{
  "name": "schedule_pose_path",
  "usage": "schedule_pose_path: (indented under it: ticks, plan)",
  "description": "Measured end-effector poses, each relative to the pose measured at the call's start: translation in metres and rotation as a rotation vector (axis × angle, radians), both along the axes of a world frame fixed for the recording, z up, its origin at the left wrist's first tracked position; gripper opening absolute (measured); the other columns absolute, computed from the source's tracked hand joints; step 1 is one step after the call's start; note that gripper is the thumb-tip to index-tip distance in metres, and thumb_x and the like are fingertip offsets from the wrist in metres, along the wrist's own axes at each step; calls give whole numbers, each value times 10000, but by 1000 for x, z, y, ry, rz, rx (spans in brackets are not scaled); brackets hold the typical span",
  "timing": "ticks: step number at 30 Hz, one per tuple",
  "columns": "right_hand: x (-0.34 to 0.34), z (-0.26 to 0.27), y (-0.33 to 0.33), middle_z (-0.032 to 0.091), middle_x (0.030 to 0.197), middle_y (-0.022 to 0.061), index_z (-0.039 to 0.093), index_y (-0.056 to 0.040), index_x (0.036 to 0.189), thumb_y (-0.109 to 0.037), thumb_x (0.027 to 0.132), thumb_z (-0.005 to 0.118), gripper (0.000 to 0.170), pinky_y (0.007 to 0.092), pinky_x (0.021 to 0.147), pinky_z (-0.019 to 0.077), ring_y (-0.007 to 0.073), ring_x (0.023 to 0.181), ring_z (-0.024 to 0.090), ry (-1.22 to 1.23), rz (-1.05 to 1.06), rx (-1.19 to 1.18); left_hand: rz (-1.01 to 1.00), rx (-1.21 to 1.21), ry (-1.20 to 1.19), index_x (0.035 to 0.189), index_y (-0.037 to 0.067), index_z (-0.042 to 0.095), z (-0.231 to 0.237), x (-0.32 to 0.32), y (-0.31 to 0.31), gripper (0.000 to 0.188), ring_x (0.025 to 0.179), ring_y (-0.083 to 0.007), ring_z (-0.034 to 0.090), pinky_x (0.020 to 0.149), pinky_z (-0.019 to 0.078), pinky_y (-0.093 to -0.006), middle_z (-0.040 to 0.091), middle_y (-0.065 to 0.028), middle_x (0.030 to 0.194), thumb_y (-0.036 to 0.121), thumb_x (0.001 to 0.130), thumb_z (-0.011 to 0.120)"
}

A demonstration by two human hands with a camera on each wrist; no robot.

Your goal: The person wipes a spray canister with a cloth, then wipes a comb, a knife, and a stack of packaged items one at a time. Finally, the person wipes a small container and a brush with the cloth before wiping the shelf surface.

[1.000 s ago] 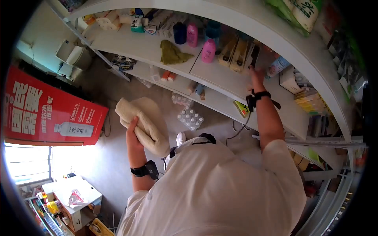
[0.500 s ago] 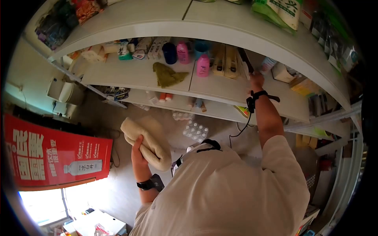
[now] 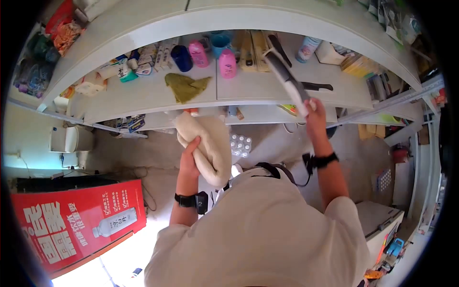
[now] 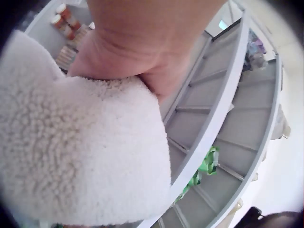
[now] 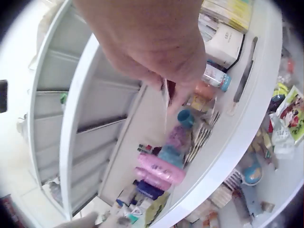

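My left hand grips a thick, folded cream fleecy cloth in front of the shelf, thumb on top. Its curly pile fills much of the left wrist view, where the fleecy cloth hides my fingers. Between thumb and fingers, my right hand pinches the near end of a long flat piece, pale-edged with a dark middle, slanting over the shelf board. Its exact kind I cannot tell. Edge-on, this flat piece looks thin in the right wrist view. A black-handled tool lies beside it on the board.
Pink bottles, a dark blue container, an olive cloth and a spray can stand or lie on this shelf. An upper shelf edge overhangs it. Shrink-wrapped bottles sit on the floor.
My right hand has drawn back from the shelf, lifting the long flat piece up. My left hand has moved with the fleecy cloth to the right and closer to the shelf. The head view has turned.
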State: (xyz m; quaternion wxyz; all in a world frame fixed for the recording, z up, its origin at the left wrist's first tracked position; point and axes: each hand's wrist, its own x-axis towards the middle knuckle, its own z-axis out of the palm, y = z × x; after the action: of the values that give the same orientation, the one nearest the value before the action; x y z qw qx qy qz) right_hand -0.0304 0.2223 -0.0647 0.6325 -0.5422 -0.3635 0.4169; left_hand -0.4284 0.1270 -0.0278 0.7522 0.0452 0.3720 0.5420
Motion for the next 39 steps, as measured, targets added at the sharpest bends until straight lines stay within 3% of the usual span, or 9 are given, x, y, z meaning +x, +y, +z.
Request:
schedule_pose_path:
  ticks: [6,10,13,17,22,28,30,34,39]
  plan:
    - [-69,78,-122,661,983,98,560,-36,1115,-85,905,623,225,283,670,527,176,821,655,-694,363,35,-149,69,-171,1270,24,479,-19,73,44,438,1102,-311,582,963,475,-448,611,-160,1155,269,922,581]
    - [-73,89,-133,658,1105,168,556,-45,1164,-54,856,653,323,327,713,553,273,885,680,-823,452,274,-434,44,-366,1252,26,490,-10,123,45,439,1065,-266,607,937,498,-407,624,-129,1120,287,918,605]
    - [-61,92,-129,654,1124,167,537,-70,1231,-45,835,659,415,347,732,554,304,901,679,-739,408,179,-564,215,-29,1265,18,481,21,156,40,458,1038,-247,617,925,504,-397,617,-124,1125,269,911,626]
    - [-54,111,-113,659,1072,159,482,-109,1338,-26,841,625,524,377,720,547,336,876,666,-733,477,129,-265,213,84,1284,16,465,24,137,62,517,1050,-272,606,936,495,-407,597,-139,1160,290,888,652]
    - [-44,115,-112,643,982,177,444,-121,1392,-7,880,552,536,418,688,525,380,795,629,-753,710,159,25,380,-92,1308,32,440,48,100,94,589,1098,-327,570,1012,423,-473,572,-180,1204,454,908,536]
    - [-23,112,-107,633,958,164,478,-68,1361,29,824,586,556,417,702,525,366,799,621,-782,530,317,-354,274,212,1326,32,416,21,169,54,544,1094,-260,585,944,493,-391,576,-132,1209,358,930,598]
    - [-17,111,-104,635,963,151,499,-48,1341,55,781,604,579,413,706,525,357,807,621,-840,413,404,-442,278,124,1327,28,416,23,201,41,502,1093,-248,589,937,495,-371,576,-132,1216,290,939,597]
    - [2,110,-102,573,1208,138,545,-58,1302,60,686,627,632,425,911,488,358,1136,550,-1013,381,492,-342,273,-14,1361,29,388,25,208,52,522,1151,-286,560,989,459,-424,557,-144,1263,338,966,531]
    - [30,113,-114,500,1338,121,540,-91,1315,-15,747,598,576,466,988,434,388,1246,468,-1273,410,497,-142,427,-187,1402,34,355,56,220,73,642,1209,-333,517,1035,423,-457,504,-178,1340,519,982,352]
